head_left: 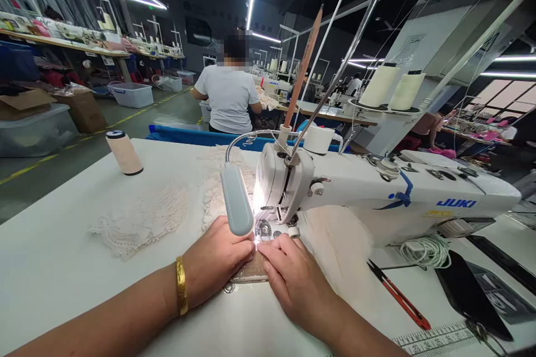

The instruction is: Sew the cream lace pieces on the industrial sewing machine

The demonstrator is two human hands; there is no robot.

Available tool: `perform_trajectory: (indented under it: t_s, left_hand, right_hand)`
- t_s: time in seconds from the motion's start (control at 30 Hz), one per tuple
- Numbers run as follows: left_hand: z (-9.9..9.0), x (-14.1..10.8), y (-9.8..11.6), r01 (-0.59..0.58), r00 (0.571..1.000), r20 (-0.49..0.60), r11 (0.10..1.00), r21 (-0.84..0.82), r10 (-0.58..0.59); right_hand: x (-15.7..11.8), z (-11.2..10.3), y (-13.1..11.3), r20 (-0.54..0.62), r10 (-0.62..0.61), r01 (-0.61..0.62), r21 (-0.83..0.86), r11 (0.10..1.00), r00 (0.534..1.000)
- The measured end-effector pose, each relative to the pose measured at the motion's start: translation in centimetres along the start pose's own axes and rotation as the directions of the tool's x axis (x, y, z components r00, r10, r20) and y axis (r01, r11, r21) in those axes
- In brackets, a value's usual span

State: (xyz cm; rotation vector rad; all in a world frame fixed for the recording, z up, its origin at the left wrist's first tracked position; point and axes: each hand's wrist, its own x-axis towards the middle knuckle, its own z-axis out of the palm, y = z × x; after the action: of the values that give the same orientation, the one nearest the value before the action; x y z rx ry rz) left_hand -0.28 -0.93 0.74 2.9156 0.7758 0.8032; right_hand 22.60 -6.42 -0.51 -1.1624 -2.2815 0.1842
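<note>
My left hand [218, 254], with a gold bracelet [181, 285] on its wrist, has its fingers curled together just left of the needle area of a white sewing machine [343, 178]. My right hand [299, 270] comes from the other side, thumb and fingers pressed together. Both sets of fingertips meet at the lit presser foot on pale fabric, mostly hidden by the hands. Lace fabric [213, 192] lies behind my left hand. Sheer cream fabric [339, 245] spreads under the machine arm, beside my right hand. A grey lamp [237, 201] hangs over my left fingers.
On the white table [62, 245] are a peach thread cone [124, 153] and a lace piece [140, 217] at left. Red thread snips [400, 295], a ruler [439, 337], a black phone-like slab [471, 293] and coiled cord [427, 251] lie right. A person [228, 92] sits ahead.
</note>
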Motion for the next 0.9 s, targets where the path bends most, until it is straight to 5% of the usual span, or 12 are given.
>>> perform_trajectory:
  t_s: [0.9]
  left_hand:
    - [0.5,0.3,-1.3,0.031,0.999,0.016,0.999,0.03,-0.032]
  right_hand:
    - [0.2,0.3,0.6,-0.027,0.008,-0.01,-0.053,0.999,1.0]
